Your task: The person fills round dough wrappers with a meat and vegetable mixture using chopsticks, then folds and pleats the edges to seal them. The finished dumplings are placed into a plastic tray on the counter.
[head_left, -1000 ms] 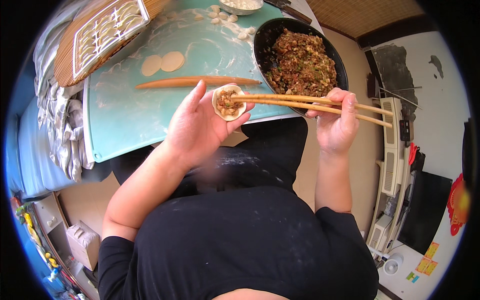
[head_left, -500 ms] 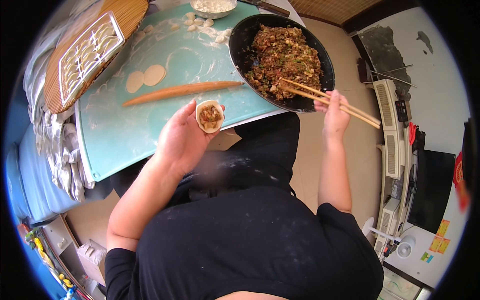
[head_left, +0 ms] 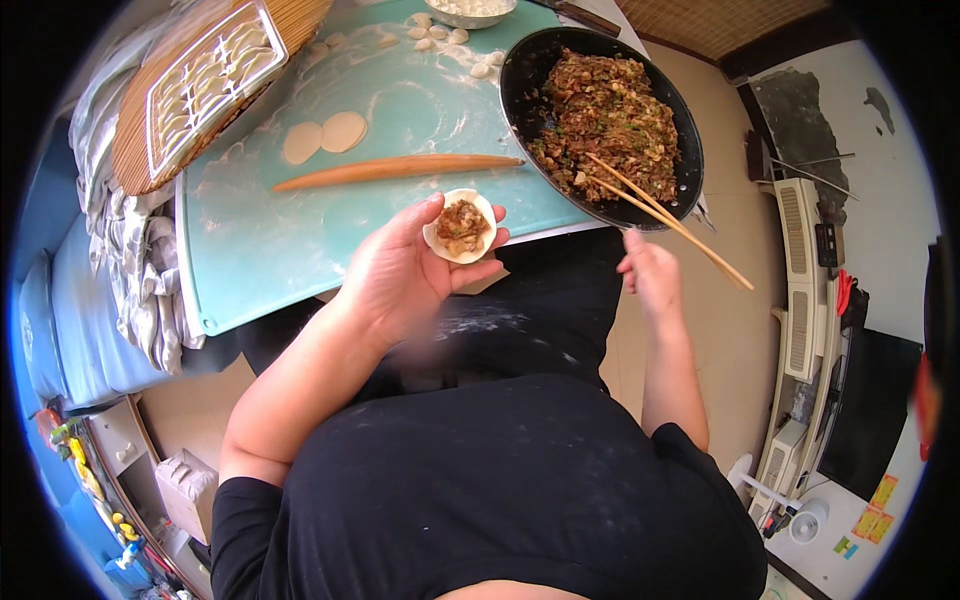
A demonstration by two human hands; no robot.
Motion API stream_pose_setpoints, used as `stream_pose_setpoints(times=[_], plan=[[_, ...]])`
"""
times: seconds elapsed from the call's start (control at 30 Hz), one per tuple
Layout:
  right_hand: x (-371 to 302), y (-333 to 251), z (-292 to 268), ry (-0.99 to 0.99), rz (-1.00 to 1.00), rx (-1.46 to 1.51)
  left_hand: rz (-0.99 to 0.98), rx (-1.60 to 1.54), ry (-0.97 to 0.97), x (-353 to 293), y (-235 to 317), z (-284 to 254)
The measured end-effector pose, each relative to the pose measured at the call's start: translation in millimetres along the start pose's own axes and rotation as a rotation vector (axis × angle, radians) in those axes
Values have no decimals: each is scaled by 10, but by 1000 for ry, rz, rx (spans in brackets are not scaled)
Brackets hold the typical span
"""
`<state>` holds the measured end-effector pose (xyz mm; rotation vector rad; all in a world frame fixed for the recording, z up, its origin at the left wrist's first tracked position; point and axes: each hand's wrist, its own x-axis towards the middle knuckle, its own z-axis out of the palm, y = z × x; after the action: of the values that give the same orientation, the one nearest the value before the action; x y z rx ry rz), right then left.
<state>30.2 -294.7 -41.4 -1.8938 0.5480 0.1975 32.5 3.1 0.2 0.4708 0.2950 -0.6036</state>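
My left hand (head_left: 400, 275) is cupped palm up over my lap, holding a round dumpling wrapper (head_left: 461, 225) with a mound of brown filling in its middle. My right hand (head_left: 650, 280) hangs just below the black pan (head_left: 515, 90), holding nothing. A pair of wooden chopsticks (head_left: 650, 205) lies across the pan's near rim, tips in the minced filling (head_left: 610, 115), with the handle ends sticking out past my right hand.
A wooden rolling pin (head_left: 400, 168) and two flat wrappers (head_left: 325, 137) lie on the floured teal mat (head_left: 260, 250). Small dough pieces (head_left: 440, 35) sit near a white bowl (head_left: 470, 10). A white rack of finished dumplings (head_left: 205, 85) rests on a round bamboo tray (head_left: 135, 150).
My right hand carried the chopsticks from the wrapper to the pan, laid them on its rim and let go. My left hand kept the filled wrapper.
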Motion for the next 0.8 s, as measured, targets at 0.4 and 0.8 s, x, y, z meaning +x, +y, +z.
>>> stream_pose_setpoints(times=[0.4,0.8], plan=[[-416,-712,899,-2,-1682,-424,-38,-1,-23,-99,-56,81],[-429,-872,991,-53,-1757,-395,164,322,-35,-187,-69,100]])
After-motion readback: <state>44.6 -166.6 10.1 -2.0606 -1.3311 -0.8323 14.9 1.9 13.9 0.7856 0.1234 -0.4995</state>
